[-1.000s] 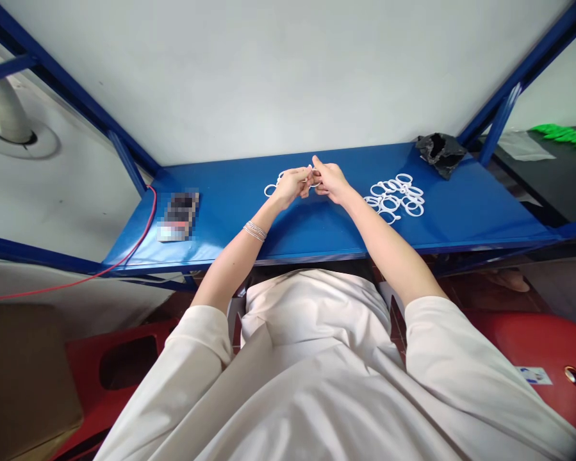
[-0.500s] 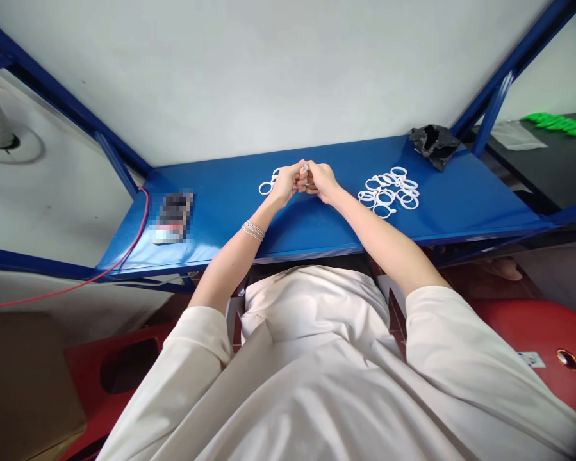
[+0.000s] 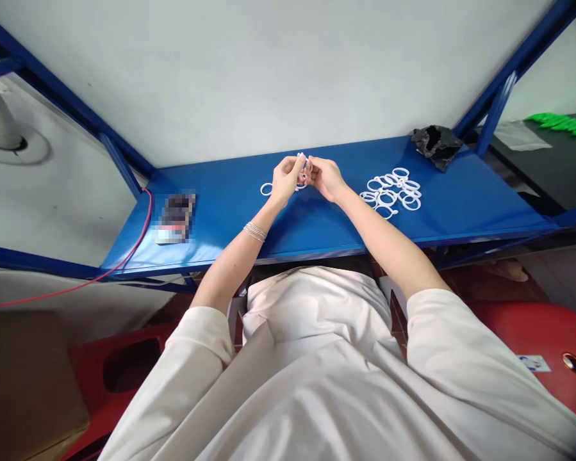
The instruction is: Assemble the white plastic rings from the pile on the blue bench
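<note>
Above the back half of the blue table, both hands pinch one white curtain ring (image 3: 309, 164) between them, with a small eyelet showing at the fingertips. My left hand (image 3: 284, 180) is closed on its left side, and the fingers partly cover it. My right hand (image 3: 330, 178) grips the other side with thumb and fingers. Behind and below my left hand lie a few more white rings (image 3: 266, 189), partly hidden. To the right of my right hand is a loose pile of white curtain rings (image 3: 386, 197) with small eyelets.
The blue table (image 3: 230, 211) stands against a white wall. A crumpled black plastic bag (image 3: 436, 147) lies at its back right corner. On the left are a blurred-out phone-like object (image 3: 176, 219) and a red cable (image 3: 134, 248). Blue frame bars (image 3: 119, 163) rise at both sides.
My hands have drawn slightly apart and the fingers have opened out, so more of the held curtain ring shows. The view has shifted slightly; the ring pile looks the same.
</note>
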{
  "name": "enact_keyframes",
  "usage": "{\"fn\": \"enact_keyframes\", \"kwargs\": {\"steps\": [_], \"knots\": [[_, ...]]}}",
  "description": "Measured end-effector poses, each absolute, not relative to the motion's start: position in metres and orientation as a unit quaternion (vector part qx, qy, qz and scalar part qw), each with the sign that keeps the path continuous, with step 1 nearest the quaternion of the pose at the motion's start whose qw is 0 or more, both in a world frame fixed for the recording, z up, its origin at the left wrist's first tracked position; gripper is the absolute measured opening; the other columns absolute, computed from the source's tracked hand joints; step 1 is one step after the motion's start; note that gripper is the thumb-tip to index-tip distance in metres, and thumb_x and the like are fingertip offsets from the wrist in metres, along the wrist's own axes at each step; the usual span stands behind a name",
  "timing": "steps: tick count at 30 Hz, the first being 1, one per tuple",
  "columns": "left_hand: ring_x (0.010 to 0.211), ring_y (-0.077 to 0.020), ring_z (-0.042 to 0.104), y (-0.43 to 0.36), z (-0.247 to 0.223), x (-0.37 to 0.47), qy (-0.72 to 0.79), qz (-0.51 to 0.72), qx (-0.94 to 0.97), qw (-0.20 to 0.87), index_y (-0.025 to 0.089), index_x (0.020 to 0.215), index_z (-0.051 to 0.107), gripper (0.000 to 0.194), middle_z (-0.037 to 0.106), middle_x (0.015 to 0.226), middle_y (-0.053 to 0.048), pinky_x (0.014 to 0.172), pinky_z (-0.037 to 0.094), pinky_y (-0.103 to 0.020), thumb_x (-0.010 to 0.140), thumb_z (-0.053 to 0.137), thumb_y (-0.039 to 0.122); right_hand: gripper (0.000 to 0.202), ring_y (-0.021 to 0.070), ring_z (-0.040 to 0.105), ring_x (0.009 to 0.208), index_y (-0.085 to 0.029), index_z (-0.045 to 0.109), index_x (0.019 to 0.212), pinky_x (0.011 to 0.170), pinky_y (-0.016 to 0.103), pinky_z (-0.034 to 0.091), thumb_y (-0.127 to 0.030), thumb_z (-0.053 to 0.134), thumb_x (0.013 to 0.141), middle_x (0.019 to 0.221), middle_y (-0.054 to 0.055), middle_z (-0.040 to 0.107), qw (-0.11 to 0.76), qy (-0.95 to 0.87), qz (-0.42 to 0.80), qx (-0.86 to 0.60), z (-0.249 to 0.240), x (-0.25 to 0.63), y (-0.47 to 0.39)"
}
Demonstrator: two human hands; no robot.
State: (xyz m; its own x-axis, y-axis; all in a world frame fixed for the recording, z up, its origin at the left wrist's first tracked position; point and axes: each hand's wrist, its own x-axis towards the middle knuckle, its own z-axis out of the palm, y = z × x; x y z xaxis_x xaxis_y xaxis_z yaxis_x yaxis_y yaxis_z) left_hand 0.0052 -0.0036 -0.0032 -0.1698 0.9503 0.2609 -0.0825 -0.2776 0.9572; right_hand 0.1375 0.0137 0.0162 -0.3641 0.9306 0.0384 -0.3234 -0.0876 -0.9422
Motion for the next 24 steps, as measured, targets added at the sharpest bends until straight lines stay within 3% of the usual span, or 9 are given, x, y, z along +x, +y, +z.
{"fn": "enact_keyframes", "kwargs": {"steps": [3, 6, 10, 17, 24], "knots": [[0.061, -0.0106, 0.064, -0.001, -0.005, 0.004, 0.448, 0.644, 0.498, 0.369, 0.022, 0.085, 0.07, 0.044, 0.07, 0.072, 0.0, 0.058, 0.052, -0.023, 0.095, 0.088, 0.061, 0.051, 0.0164, 0.067, 0.068, -0.023, 0.059, 0.077, 0.063, 0.028, 0.055, -0.057, 0.091, 0.097, 0.072, 0.0, 0.067, 0.468, -0.522, 0.644, -0.306, 0.009, 0.136, 0.017], [0.064, -0.0116, 0.067, 0.002, -0.007, -0.001, 0.465, 0.642, 0.501, 0.346, 0.022, 0.089, 0.077, 0.042, 0.071, 0.072, -0.001, 0.059, 0.054, -0.023, 0.095, 0.087, 0.062, 0.052, 0.0189, 0.071, 0.077, -0.023, 0.067, 0.082, 0.067, 0.03, 0.057, -0.066, 0.093, 0.092, 0.081, 0.002, 0.073, 0.46, -0.577, 0.596, -0.317, -0.002, 0.136, 0.024], [0.066, -0.0139, 0.07, 0.005, -0.01, -0.008, 0.48, 0.611, 0.513, 0.364, 0.022, 0.103, 0.086, 0.042, 0.075, 0.076, -0.003, 0.059, 0.056, -0.025, 0.096, 0.086, 0.063, 0.058, 0.0241, 0.07, 0.09, -0.023, 0.073, 0.084, 0.078, 0.037, 0.058, -0.078, 0.089, 0.089, 0.092, 0.006, 0.077, 0.476, -0.669, 0.446, -0.357, -0.013, 0.139, 0.032], [0.08, -0.0181, 0.077, -0.001, -0.004, -0.013, 0.457, 0.611, 0.536, 0.361, 0.022, 0.109, 0.088, 0.046, 0.085, 0.102, -0.01, 0.068, 0.059, -0.029, 0.1, 0.078, 0.065, 0.068, 0.0256, 0.063, 0.088, -0.023, 0.068, 0.078, 0.086, 0.043, 0.055, -0.088, 0.086, 0.085, 0.087, 0.007, 0.07, 0.446, -0.736, 0.315, -0.4, -0.018, 0.142, 0.039], [0.071, -0.0167, 0.071, 0.008, -0.005, -0.012, 0.459, 0.613, 0.484, 0.423, 0.021, 0.089, 0.08, 0.05, 0.081, 0.089, -0.01, 0.06, 0.05, -0.03, 0.103, 0.071, 0.068, 0.069, 0.0232, 0.06, 0.081, -0.023, 0.06, 0.068, 0.086, 0.043, 0.051, -0.082, 0.078, 0.097, 0.087, 0.008, 0.068, 0.386, -0.774, 0.274, -0.42, -0.013, 0.142, 0.032]]}}
